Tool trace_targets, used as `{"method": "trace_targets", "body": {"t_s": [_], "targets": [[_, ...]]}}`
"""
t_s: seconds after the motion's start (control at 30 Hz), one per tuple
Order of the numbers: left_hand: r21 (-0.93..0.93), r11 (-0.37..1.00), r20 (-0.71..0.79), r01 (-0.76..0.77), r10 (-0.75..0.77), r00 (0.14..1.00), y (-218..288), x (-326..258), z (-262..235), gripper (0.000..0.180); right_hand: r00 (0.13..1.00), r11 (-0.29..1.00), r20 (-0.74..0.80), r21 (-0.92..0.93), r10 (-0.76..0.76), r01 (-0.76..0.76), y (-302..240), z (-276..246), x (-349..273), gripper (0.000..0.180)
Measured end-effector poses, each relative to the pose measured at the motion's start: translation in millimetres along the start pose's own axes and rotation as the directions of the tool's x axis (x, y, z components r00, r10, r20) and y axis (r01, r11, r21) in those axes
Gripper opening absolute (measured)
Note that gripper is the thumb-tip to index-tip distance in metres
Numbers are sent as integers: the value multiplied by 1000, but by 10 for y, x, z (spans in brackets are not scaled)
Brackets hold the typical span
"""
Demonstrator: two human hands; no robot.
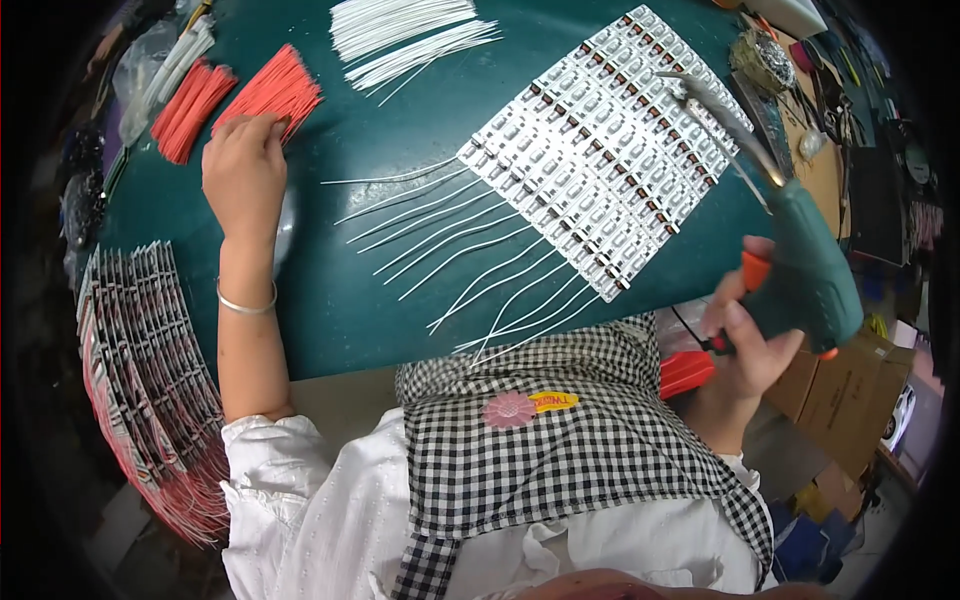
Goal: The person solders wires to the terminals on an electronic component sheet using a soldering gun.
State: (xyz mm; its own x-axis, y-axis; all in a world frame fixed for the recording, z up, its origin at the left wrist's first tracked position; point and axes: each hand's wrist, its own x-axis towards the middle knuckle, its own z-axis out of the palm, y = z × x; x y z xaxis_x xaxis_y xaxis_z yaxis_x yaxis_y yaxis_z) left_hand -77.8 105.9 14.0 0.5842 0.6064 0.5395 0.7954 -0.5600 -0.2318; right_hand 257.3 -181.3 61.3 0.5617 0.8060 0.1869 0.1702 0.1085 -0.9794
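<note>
My left hand point(243, 180) reaches to the back left, its thumb and fingers pinched at the near end of a pile of red wires point(270, 88); how many wires it grips is hidden. My right hand point(755, 345) is wrapped round a green soldering gun point(818, 265) with an orange trigger. Its metal tip points up and left, over the right part of a white panel of small circuit boards point(600, 150). The panel lies slantwise on the table. Several white wires point(440, 238) run from its lower left edge toward me.
Loose white wires point(405, 35) lie at the back of the green table point(340, 270). A second red wire bundle point(190, 110) is at the far left. Stacked wired board strips point(150, 350) hang by the left edge. Cardboard boxes point(850, 400) stand at right, below the table.
</note>
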Motion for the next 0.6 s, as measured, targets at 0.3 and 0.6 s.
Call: {"method": "trace_targets", "body": {"t_s": [0.3,0.6], "targets": [[-485,-326,754,811,313,577,1178,172,-781,18,974,964,228,258,2,-62,39,485,157,54],[-152,-401,685,904,617,389,1506,174,-777,21,873,958,458,286,-167,34,161,593,132,60]]}}
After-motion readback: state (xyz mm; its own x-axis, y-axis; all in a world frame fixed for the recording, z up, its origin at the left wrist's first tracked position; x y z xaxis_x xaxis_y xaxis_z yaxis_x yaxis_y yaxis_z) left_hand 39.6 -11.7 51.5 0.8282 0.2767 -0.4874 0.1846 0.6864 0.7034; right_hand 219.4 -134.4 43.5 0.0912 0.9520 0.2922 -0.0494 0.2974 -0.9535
